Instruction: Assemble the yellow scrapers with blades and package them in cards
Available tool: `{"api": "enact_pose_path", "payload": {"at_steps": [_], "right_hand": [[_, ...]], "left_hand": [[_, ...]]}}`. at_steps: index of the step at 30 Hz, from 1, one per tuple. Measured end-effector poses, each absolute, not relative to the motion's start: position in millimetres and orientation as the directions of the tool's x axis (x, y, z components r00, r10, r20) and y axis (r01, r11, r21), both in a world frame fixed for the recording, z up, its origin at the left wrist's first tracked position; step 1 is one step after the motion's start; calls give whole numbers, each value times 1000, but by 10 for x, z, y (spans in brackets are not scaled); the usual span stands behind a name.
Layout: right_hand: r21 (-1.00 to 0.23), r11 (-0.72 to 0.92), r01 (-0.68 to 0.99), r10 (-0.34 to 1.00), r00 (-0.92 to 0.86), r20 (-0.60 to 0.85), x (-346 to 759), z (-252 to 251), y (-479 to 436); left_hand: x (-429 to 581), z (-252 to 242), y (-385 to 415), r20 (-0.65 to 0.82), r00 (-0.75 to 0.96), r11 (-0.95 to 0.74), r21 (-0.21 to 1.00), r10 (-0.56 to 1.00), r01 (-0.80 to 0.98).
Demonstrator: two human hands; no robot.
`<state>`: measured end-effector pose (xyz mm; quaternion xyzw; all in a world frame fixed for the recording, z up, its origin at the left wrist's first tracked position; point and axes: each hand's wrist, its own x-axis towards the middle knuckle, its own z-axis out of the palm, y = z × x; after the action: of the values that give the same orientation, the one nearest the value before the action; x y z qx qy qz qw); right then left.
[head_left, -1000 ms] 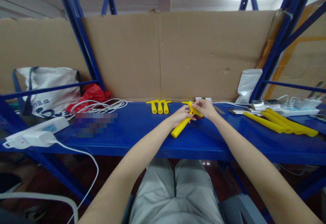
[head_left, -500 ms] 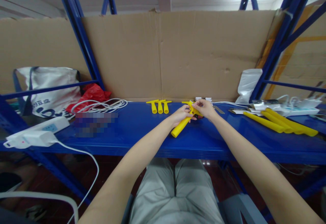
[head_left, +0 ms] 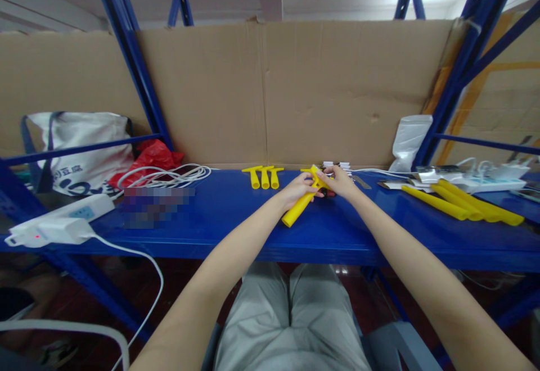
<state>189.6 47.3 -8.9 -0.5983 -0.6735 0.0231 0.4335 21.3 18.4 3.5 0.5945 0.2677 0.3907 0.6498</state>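
Observation:
My left hand is closed around a yellow T-shaped plastic handle. Its hollow round end tilts down towards me, over the blue shelf top. At the upper end of the same piece, the fingers of my right hand are pinched on the crosspiece, which they partly cover. A small dark and red item shows just below my right fingers, too hidden to name. Left of my hands, three similar yellow T-shaped pieces lie in a row near the cardboard.
Several yellow tubes lie at the right, near a power strip and a clear plastic bag. On the left are a coiled white cable, a red bag, a cloth bag and a white power strip. A cardboard wall stands behind.
My right fingers have shifted slightly at the crosspiece of the yellow handle. Both hands keep their hold, and the handle stays almost in place.

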Motion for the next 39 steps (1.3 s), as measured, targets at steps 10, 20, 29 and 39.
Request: {"api": "enact_pose_path", "payload": {"at_steps": [10, 20, 29, 39], "right_hand": [[-621, 395, 677, 771, 123, 625, 1890, -67, 468], [-431, 298, 852, 854, -37, 518, 2165, 29, 388], [-346, 332, 878, 937, -263, 231, 2098, 21, 260], [-594, 403, 697, 914, -267, 307, 2073, 108, 174]], "left_hand": [[220, 10, 230, 146, 548, -3, 967, 824, -253], [158, 78, 297, 33, 195, 26, 956, 980, -292], [103, 96, 351, -50, 61, 67, 950, 997, -306], [102, 118, 317, -54, 59, 70, 945, 997, -318]]}}
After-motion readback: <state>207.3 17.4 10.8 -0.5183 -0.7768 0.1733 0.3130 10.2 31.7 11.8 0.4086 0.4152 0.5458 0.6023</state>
